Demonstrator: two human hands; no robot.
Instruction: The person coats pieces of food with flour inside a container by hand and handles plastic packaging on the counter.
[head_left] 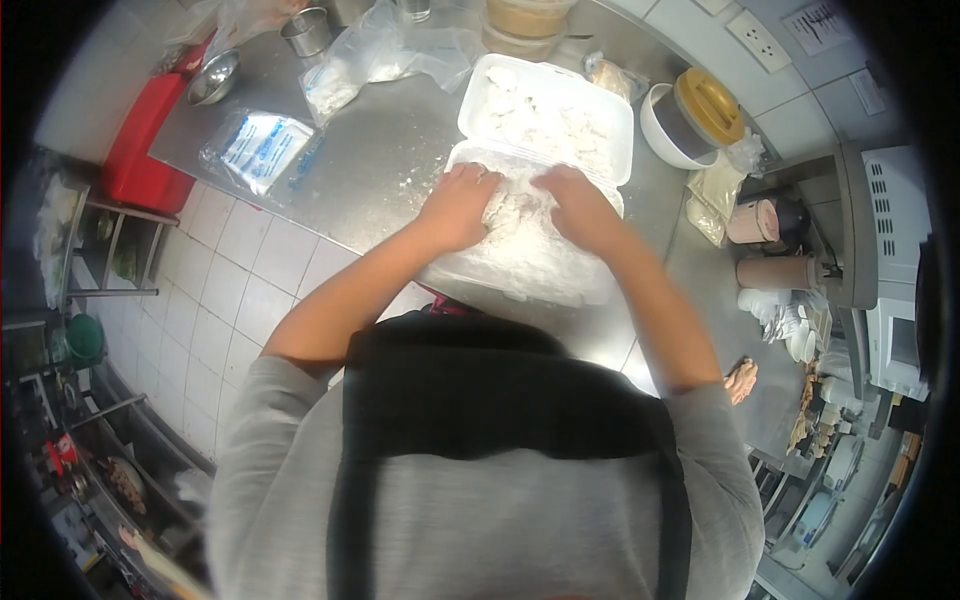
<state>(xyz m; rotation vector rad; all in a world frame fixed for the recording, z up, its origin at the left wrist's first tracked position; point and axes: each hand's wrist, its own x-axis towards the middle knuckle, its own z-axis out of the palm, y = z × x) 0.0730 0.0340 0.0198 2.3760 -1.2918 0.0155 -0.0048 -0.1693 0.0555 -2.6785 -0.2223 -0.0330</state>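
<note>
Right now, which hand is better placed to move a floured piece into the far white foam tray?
Probably left: left hand rests on the floured piece, close to the far white foam tray. Right hand presses the flour alongside.

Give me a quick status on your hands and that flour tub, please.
Left hand and right hand both pressing a floured piece in the near flour tub. Far tray holds coated pieces. Nothing obstructing.

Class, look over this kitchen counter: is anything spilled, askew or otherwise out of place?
Yes. White flour is dusted over the steel counter beside the white foam tray where both hands work. Nothing looks damaged.
</note>
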